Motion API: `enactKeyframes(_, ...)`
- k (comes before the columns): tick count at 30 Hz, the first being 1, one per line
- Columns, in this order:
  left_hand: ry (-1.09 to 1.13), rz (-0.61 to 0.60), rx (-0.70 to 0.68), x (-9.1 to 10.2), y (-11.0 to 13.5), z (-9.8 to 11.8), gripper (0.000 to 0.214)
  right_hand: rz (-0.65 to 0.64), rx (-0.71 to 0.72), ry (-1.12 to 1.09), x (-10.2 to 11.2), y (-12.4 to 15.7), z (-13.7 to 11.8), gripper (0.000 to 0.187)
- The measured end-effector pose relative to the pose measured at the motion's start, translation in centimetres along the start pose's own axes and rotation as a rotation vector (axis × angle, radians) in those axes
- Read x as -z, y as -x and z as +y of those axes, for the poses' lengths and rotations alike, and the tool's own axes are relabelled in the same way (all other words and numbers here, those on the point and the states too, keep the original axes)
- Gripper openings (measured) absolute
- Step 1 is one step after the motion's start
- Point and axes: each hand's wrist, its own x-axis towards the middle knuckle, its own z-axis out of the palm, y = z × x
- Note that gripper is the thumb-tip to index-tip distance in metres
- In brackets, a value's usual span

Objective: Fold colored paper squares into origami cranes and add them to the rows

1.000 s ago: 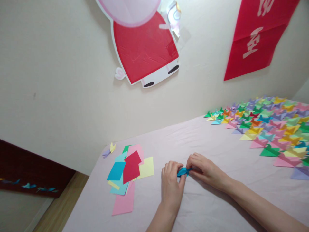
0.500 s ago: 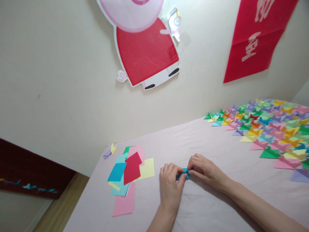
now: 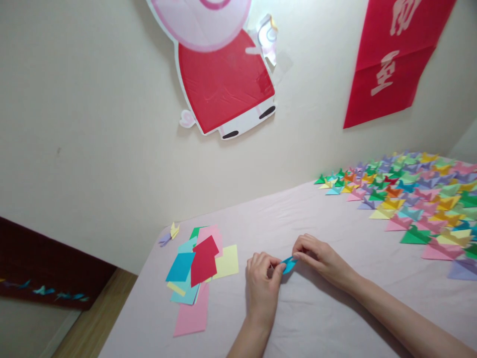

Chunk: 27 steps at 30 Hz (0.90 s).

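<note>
A small folded blue paper piece (image 3: 288, 264) is pinched between both hands just above the pale pink table (image 3: 328, 318). My left hand (image 3: 263, 288) grips its left end with curled fingers. Closed on its right end is my right hand (image 3: 320, 258), with the forearm running off toward the lower right. A loose pile of coloured paper squares (image 3: 199, 266), with a red sheet on top, lies to the left of my hands.
Many folded paper cranes (image 3: 413, 199) in mixed colours cover the far right of the table. Two small folded pieces (image 3: 169, 233) sit near the table's left corner. A cartoon cut-out (image 3: 223, 79) and a red banner (image 3: 395, 59) hang on the wall. Wooden floor (image 3: 93, 328) shows lower left.
The blue piece has been squeezed narrower between the fingertips and now tilts up to the right. Both hands stay in nearly the same spot.
</note>
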Motion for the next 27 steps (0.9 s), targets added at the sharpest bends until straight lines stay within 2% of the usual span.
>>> enactKeyframes(2,0.028,0.040,0.038,0.1,-0.1,-0.2,0.016,0.106,-0.076,-0.043,0.3,0.0,0.0,0.031)
enactKeyframes(4,0.045,0.083,0.060,0.2,-0.2,-0.2,0.015,0.154,-0.157,-0.090,0.0,0.0,-0.3,0.031)
enactKeyframes(5,0.048,0.102,0.056,0.3,-0.2,-0.2,0.015,0.144,-0.193,-0.122,-0.4,0.0,-0.6,0.031)
enactKeyframes(8,0.030,0.141,-0.004,0.4,0.0,0.2,0.014,0.011,-0.261,-0.282,-2.4,0.0,-1.7,0.036)
enactKeyframes(10,0.016,0.165,-0.039,0.4,0.0,0.4,0.013,-0.023,-0.265,-0.404,-3.7,-0.1,-2.5,0.037)
enactKeyframes(13,0.021,0.184,-0.028,0.4,0.0,0.4,0.011,0.041,-0.255,-0.465,-4.9,-0.4,-2.9,0.035)
enactKeyframes(18,0.068,0.175,0.079,0.2,0.1,0.1,0.008,0.127,-0.168,-0.434,-4.9,-0.6,-2.3,0.030)
enactKeyframes(23,0.095,0.122,0.113,-0.1,0.1,-0.2,0.006,0.164,-0.242,-0.476,-5.2,-0.4,-1.8,0.024)
enactKeyframes(27,0.136,0.089,0.115,-0.2,-0.1,-0.4,0.003,0.146,-0.217,-0.459,-5.3,-0.4,-1.7,0.023)
